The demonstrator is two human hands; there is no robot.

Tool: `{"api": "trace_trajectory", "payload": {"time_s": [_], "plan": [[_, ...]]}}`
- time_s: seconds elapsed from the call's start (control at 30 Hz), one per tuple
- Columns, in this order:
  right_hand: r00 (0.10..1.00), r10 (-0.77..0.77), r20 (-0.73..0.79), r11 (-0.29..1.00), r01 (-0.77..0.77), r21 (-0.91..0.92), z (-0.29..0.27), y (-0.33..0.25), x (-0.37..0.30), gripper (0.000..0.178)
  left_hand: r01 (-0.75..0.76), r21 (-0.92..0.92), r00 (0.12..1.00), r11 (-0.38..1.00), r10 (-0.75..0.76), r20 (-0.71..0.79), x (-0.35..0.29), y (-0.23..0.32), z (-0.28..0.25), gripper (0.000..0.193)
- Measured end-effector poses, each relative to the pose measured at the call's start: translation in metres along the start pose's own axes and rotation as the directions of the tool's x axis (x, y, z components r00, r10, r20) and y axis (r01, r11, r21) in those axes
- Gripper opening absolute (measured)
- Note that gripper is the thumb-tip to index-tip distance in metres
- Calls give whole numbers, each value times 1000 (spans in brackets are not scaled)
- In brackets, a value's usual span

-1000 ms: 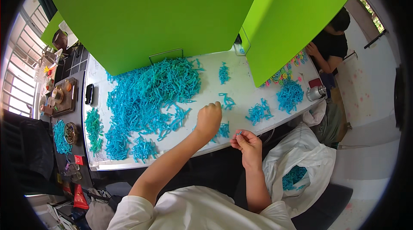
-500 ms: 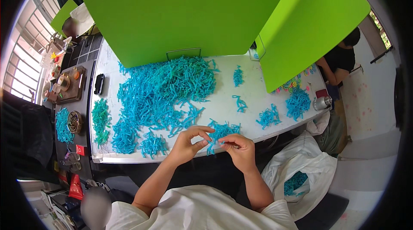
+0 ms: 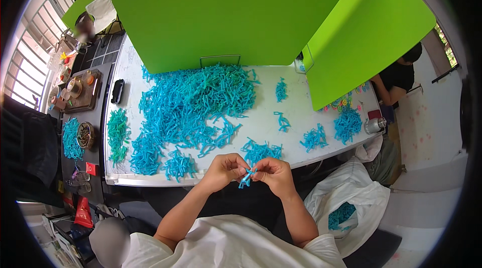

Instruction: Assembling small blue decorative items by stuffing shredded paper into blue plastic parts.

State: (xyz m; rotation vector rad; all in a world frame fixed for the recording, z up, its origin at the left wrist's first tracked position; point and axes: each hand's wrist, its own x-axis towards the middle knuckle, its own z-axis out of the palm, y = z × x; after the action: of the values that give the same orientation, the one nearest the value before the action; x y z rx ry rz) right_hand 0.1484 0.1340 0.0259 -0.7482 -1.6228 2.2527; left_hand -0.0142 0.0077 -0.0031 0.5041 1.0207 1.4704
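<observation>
Since the frame half a second earlier, the two hands had drawn closer together, their fingertips almost meeting, and they had come clear of the near pile [image 3: 262, 150] of blue pieces that they partly covered then. The blue piece [image 3: 244, 182] was held between them, just in front of the near edge of the table [image 3: 261, 122] and closer to the body than that pile. The left hand [image 3: 224, 171] was pinching it between thumb and finger, and the right hand [image 3: 276, 175] pinched at its upper end from the other side, so neither grip was released. The relation that counted was this: the piece lay right in the gap between the two grips, its long axis on a steep slant, the upper end at the right fingertips and the lower end hanging down toward the body and a little to the left. Its loose end was therefore nearer the left hand. Whether it was one piece or several linked was too small to tell. Beyond the hands spread the large heap [image 3: 196, 102], and a small pile [image 3: 179, 165] lay at the table's front edge, left of the left hand.
</observation>
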Motion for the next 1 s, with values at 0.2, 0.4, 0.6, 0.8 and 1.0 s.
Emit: {"api": "trace_trajectory", "payload": {"time_s": [0.2, 0.4, 0.6, 0.8, 1.0], "plan": [[982, 169, 83, 980, -158, -122, -6, -12, 6, 13, -9, 251, 1000, 968, 9, 1, -2, 2, 2, 5], [995, 101, -14, 985, -102, -141, 4, 7, 8, 15, -65, 327, 969, 943, 138, -204, 3, -13, 11, 9], [972, 56, -230, 993, -77, -85, -6, 54, 0, 22, 43, 177, 956, 983, 11, -292, 5, -50, 3, 6], [911, -26, -412, 977, -64, -203, -31, 56, -13, 17, -44, 797, 834, 603, 462, -303, 24, -51, 0, 10], [895, -53, -442, 963, -72, -261, -30, 56, -12, 11, -147, 854, 786, 500, 583, -206, 27, -44, 3, 15]]}}
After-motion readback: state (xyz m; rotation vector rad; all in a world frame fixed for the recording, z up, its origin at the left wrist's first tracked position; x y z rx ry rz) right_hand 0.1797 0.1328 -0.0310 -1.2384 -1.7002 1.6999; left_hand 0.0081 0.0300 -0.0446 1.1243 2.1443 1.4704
